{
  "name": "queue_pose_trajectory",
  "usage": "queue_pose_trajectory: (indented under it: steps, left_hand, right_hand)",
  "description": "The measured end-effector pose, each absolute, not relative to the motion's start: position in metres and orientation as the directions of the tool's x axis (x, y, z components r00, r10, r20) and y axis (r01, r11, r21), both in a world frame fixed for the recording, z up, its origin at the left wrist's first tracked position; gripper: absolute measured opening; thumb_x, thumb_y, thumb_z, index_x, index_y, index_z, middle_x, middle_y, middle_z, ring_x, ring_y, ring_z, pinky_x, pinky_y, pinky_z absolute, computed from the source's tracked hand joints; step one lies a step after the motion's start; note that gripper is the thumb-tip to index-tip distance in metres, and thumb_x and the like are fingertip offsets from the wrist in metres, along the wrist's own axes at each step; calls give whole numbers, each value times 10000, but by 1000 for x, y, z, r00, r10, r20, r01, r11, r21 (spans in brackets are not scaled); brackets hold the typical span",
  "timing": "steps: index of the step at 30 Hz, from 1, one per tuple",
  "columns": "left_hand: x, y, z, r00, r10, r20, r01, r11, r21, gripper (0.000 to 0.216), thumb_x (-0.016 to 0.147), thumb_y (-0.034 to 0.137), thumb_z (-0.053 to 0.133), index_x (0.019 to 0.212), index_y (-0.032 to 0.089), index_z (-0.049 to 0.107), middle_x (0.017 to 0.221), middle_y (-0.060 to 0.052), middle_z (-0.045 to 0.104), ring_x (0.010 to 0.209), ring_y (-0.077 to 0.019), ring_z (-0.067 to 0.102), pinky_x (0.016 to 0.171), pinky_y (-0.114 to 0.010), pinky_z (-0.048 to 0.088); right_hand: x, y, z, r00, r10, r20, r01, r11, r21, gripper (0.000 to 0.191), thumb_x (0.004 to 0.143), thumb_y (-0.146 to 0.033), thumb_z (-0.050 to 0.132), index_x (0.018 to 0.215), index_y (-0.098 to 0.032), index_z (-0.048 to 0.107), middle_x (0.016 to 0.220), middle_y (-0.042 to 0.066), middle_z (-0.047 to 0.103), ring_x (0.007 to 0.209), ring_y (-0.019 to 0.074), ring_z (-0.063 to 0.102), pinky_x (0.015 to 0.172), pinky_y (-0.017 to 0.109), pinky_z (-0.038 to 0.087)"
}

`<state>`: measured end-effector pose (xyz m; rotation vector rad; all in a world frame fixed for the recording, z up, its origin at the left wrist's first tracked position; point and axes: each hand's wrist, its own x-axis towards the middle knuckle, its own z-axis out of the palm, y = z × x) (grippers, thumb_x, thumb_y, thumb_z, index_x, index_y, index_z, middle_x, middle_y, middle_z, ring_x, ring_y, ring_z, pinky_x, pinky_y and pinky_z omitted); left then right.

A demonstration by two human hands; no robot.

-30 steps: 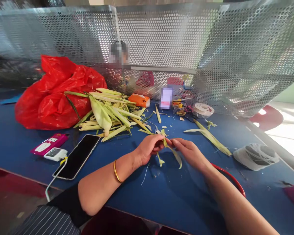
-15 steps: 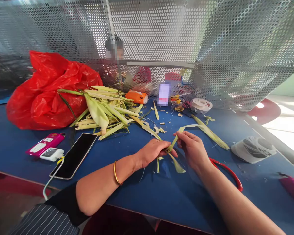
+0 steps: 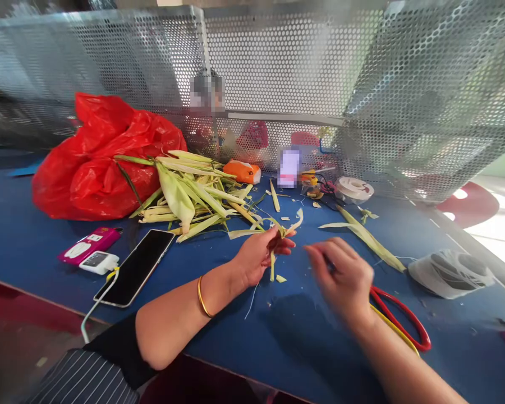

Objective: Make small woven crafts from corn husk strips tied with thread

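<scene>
My left hand (image 3: 258, 255) pinches a small folded piece of green-yellow leaf strips (image 3: 280, 233) just above the blue table (image 3: 235, 348); short strip ends hang below the fingers and curl up above them. My right hand (image 3: 343, 278) is a little to the right of it, blurred by motion, with its fingers curled and apart from the leaf. I cannot see anything in it. A pile of long green and pale leaves (image 3: 191, 193) lies behind my left hand.
A red plastic bag (image 3: 96, 160) sits at the back left. A phone (image 3: 134, 266), a white charger (image 3: 97, 262) and a pink device (image 3: 88, 244) lie left. Red scissors handles (image 3: 404, 317), a long leaf (image 3: 364, 235), a white tape roll (image 3: 353, 189) and a perforated metal screen (image 3: 298, 73) are nearby.
My right hand let go of the strip it was pulling and moved down and right, away from the leaf. My left hand kept hold of the folded leaf piece.
</scene>
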<state>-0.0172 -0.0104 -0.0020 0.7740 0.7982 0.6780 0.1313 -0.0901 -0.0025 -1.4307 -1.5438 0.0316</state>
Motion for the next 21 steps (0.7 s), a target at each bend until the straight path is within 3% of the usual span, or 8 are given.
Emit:
queue_pose_trajectory:
  steps: [2,4,6,8,12,17,21]
  left_hand:
    - [-17,-10,-4,516,782,-350,-300,547,781,339,952,358,479,980,119,717,883,-99,693,727,-97,618,384,-169,174]
    - [-16,-11,-8,523,792,-315,-330,528,783,326,936,367,512,999,122,718,951,-116,716,806,-120,646,388,-159,203]
    - [-14,-14,-12,525,804,-279,-324,492,808,343,922,393,534,1035,127,718,1014,-127,725,858,-137,657,393,-153,226]
    - [-12,-17,-14,533,805,-262,-300,469,831,369,920,413,533,1082,134,711,1051,-133,725,877,-146,664,397,-150,234]
    - [-11,-18,-10,554,785,-277,-263,481,837,379,945,385,481,1087,120,710,1047,-154,726,865,-151,678,384,-155,198]
    - [-17,-4,-4,493,801,-339,-246,503,829,349,956,334,461,961,94,715,955,-159,734,795,-129,681,364,-156,144]
    - [-22,6,-3,490,797,-352,-225,506,833,327,956,301,465,872,87,698,904,-149,726,745,-115,681,352,-152,120]
  right_hand:
    - [120,-91,-8,126,919,373,664,201,-720,351,877,-496,568,717,-205,683,640,18,612,564,140,520,532,270,369]
    - [109,-86,-16,105,991,88,478,27,-878,473,840,-614,540,665,-190,654,577,21,596,530,147,524,503,269,371]
    - [101,-80,-25,89,986,-139,223,-156,-962,535,732,-706,591,643,-180,620,556,19,584,511,151,541,491,268,400]
    - [97,-75,-30,89,962,-260,38,-264,-964,548,618,-714,680,637,-172,598,545,6,565,491,139,532,485,265,414]
    - [99,-73,-32,84,967,-240,-21,-239,-971,462,625,-612,703,581,-184,536,489,-36,486,450,99,452,477,247,380]
    - [118,-76,-21,56,987,-151,291,-160,-943,327,709,-427,572,511,-208,430,457,-65,370,449,82,339,449,229,267]
    - [133,-80,-4,-67,973,-220,403,-176,-898,268,691,-374,515,517,-219,384,475,-75,308,460,80,279,450,234,224]
